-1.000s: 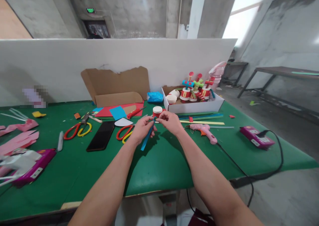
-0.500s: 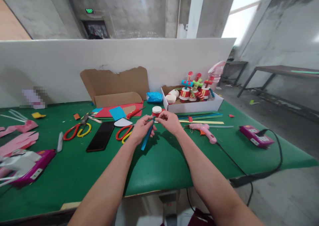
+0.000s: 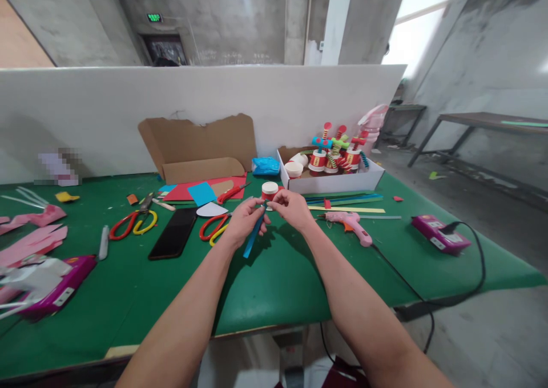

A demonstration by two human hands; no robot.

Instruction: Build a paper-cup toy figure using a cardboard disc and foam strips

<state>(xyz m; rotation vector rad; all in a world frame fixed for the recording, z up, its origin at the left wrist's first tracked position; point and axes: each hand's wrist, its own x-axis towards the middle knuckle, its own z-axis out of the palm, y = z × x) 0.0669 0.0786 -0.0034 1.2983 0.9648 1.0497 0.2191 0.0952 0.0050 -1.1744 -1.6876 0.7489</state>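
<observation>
A blue paper strip [image 3: 253, 238] hangs down from the closed fingers of my left hand [image 3: 247, 219]. Close by, my right hand [image 3: 291, 208] pinches at the strip's upper end, where the fingertips of both hands nearly meet; that end is mostly hidden. Just behind the fingers a red and white paper cup [image 3: 269, 190] stands upside down on the green table [image 3: 274, 302]. Scissors [image 3: 213, 228] with red and yellow handles lie left of my left hand. To the right of my right hand rests a pink glue gun [image 3: 353, 225].
A white box [image 3: 342, 182] of cup figures stands behind paper strips [image 3: 346, 198]. On the left lie a phone [image 3: 173, 234], more scissors [image 3: 135, 222] and a purple power strip [image 3: 64, 288]. Another purple power strip [image 3: 440, 235] and its cable are on the right. Red paper [image 3: 182, 192] lies behind.
Both hands stay nearly in place over the table, with the blue strip still held. Only slight finger movement shows at its upper end.
</observation>
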